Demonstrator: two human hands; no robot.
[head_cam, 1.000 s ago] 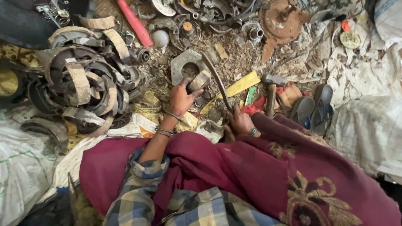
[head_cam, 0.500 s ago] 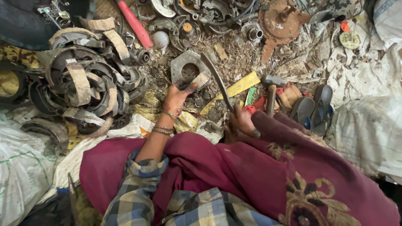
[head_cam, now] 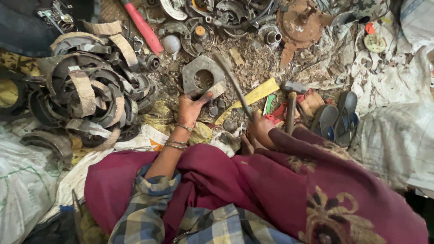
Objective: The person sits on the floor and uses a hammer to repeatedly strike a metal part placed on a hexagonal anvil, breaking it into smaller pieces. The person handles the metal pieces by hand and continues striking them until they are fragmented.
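Note:
My left hand (head_cam: 190, 108) grips the near edge of a flat grey metal plate (head_cam: 202, 76) with a round hole in its middle, lying on the littered ground. My right hand (head_cam: 260, 129) is closed around the lower end of a long dark metal rod (head_cam: 233, 83) that slants up and left toward the plate. A hammer (head_cam: 291, 101) with a wooden handle lies just right of the right hand. My lap is covered by a maroon cloth (head_cam: 271, 190).
A heap of curved brake-shoe pieces (head_cam: 90, 95) sits at the left. A red-handled tool (head_cam: 143, 28), rusty round parts (head_cam: 300, 22) and metal scrap lie at the top. Grey sandals (head_cam: 337, 118) and white sacks (head_cam: 398, 135) are at the right.
The left hand has shifted slightly along the plate's near edge, and the plate has turned a little. The right hand keeps hold of the rod.

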